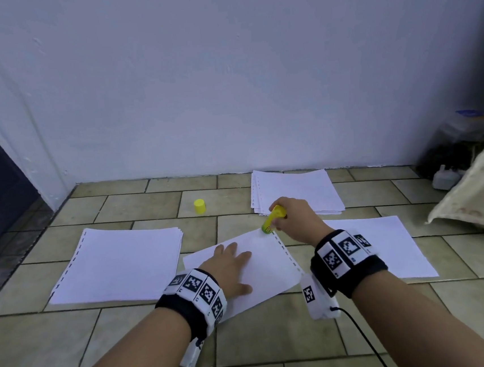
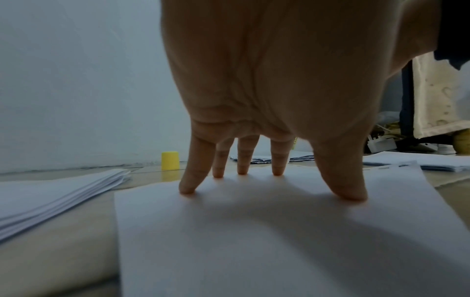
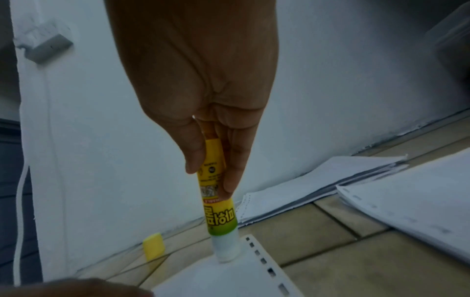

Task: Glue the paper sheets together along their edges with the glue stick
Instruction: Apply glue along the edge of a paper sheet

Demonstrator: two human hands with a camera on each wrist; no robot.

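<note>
Paper sheet, a single loose one, lies on the tiled floor under the person's left hand, whose spread, straight fingers press it flat. Just beyond those fingertips, at the sheet's far corner beside its perforated edge, the right hand has thumb and fingers clamped round the yellow glue stick, its white tip down on the paper. I'd judge the gluing of this sheet only just started: the tip sits at the corner, no glue line shows along the edge, and no second sheet is laid on yet. Left of the pressing hand a stack of paper waits; beyond the gluing hand sits another stack, and more sheets lie to its right. Whether any are already glued I can't tell. The yellow cap stands beyond the left hand, well apart from the stick. Nothing blocks the edge the stick would follow.
</note>
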